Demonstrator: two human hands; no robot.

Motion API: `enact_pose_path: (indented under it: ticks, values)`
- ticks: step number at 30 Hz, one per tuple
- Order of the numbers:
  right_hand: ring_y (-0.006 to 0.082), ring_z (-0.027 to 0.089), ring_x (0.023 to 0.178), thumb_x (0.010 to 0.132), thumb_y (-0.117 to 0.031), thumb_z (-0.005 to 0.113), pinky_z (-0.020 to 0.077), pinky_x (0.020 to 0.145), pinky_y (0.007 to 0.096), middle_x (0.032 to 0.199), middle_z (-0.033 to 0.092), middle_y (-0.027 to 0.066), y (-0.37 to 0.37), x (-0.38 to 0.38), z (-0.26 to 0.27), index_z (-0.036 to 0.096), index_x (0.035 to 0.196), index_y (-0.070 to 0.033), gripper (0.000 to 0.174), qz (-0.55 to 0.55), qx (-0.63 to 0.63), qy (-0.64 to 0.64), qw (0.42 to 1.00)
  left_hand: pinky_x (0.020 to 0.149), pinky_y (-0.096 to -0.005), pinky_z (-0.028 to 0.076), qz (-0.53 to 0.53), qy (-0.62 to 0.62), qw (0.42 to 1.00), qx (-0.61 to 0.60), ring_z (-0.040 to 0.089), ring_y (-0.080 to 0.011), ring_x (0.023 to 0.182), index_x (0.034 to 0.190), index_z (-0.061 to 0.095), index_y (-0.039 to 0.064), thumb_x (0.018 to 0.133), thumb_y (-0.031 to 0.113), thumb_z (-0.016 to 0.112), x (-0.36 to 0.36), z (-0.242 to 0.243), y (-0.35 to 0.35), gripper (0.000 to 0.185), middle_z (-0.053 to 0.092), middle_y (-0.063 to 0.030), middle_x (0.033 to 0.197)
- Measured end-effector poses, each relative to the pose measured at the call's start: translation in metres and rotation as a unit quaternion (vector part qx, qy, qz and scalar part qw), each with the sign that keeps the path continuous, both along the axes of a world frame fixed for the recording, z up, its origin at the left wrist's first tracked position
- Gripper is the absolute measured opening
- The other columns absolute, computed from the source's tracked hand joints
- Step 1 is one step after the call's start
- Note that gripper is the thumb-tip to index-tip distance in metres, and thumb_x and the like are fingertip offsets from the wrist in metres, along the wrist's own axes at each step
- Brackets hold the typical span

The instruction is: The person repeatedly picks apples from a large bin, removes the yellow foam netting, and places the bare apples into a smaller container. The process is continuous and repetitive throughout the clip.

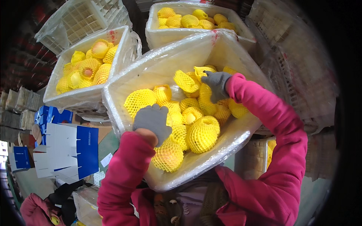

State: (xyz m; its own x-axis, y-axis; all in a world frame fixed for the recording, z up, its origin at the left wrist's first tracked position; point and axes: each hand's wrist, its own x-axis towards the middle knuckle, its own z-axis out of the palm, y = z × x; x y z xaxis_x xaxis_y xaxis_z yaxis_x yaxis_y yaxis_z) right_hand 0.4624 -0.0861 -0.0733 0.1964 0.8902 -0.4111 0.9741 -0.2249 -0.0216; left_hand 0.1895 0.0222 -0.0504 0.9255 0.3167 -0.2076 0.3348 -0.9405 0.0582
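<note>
A large white crate (181,59) lined with clear plastic film stands before me, tilted in view. Inside lie several round fruits in yellow foam net sleeves (202,135). My left hand (152,123), in a grey glove, rests back up over the fruits on the crate's left side; its fingertips are hidden, so its grip cannot be seen. Deeper in the crate, toward the right wall, my right hand (216,84), gloved likewise, has its fingers curled on a netted fruit (200,73). Beside it, a loose-ended foam net (185,82) sticks up.
More lined crates of netted fruit stand at the left (82,60) and the back (195,21). Film-wrapped plastic crates (84,22) are stacked behind. Blue and white cardboard cartons (65,149) sit on the floor at left. Another person (42,209) holds a fruit at lower left.
</note>
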Motion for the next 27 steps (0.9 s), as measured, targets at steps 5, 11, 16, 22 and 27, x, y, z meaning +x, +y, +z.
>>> enact_pose_path:
  ticks: [5, 11, 16, 22, 27]
  values:
    - [0.0371, 0.052, 0.116, 0.067, -0.037, 0.072, 0.0435, 0.097, 0.0405, 0.131, 0.049, 0.0214, -0.035, 0.004, -0.016, 0.055, 0.124, -0.009, 0.067, -0.078, 0.007, -0.045, 0.996, 0.076, -0.0428, 0.049, 0.011, 0.04, 0.999, 0.016, 0.062, -0.0332, 0.086, 0.099, 0.059, 0.007, 0.073, 0.036, 0.062, -0.004, 0.005, -0.002, 0.04, 0.063, -0.0164, 0.093]
    - [0.0383, 0.055, 0.112, 0.073, -0.036, 0.068, 0.0437, 0.096, 0.0415, 0.127, 0.054, 0.0209, 0.009, -0.019, -0.006, 0.058, 0.116, -0.005, 0.053, 0.028, 0.175, 0.069, 0.982, 0.072, -0.0444, 0.049, -0.027, -0.056, 0.998, 0.011, 0.061, -0.034, 0.081, 0.094, 0.057, 0.006, 0.069, 0.032, 0.067, -0.006, -0.002, -0.001, 0.038, 0.062, -0.0158, 0.086]
    - [0.0372, 0.056, 0.11, 0.075, -0.026, 0.066, 0.0442, 0.096, 0.0414, 0.126, 0.054, 0.0201, 0.087, -0.089, -0.039, 0.053, 0.123, -0.007, 0.054, 0.07, 0.28, 0.201, 0.936, 0.064, -0.042, 0.048, -0.028, -0.093, 0.995, -0.01, 0.06, -0.0334, 0.072, 0.085, 0.055, 0.005, 0.067, 0.028, 0.069, -0.009, -0.003, -0.003, 0.032, 0.059, -0.0148, 0.075]
    - [0.0342, 0.053, 0.112, 0.073, -0.014, 0.061, 0.0436, 0.096, 0.0386, 0.124, 0.053, 0.0155, 0.142, -0.123, -0.078, 0.054, 0.121, -0.006, 0.048, 0.354, 0.426, 0.143, 0.82, 0.06, -0.039, 0.047, -0.02, -0.189, 0.98, -0.053, 0.06, -0.0301, 0.066, 0.08, 0.057, 0.006, 0.068, 0.026, 0.069, -0.017, 0.0, -0.004, 0.026, 0.058, -0.014, 0.069]
    - [0.0353, 0.054, 0.11, 0.075, -0.014, 0.059, 0.0457, 0.095, 0.0405, 0.129, 0.051, 0.0137, 0.145, -0.128, -0.081, 0.063, 0.106, -0.009, 0.032, 0.341, 0.3, 0.15, 0.878, 0.058, -0.0435, 0.045, -0.033, -0.25, 0.967, -0.044, 0.058, -0.0345, 0.066, 0.082, 0.057, 0.005, 0.069, 0.027, 0.067, -0.014, -0.009, 0.001, 0.028, 0.055, -0.0149, 0.066]
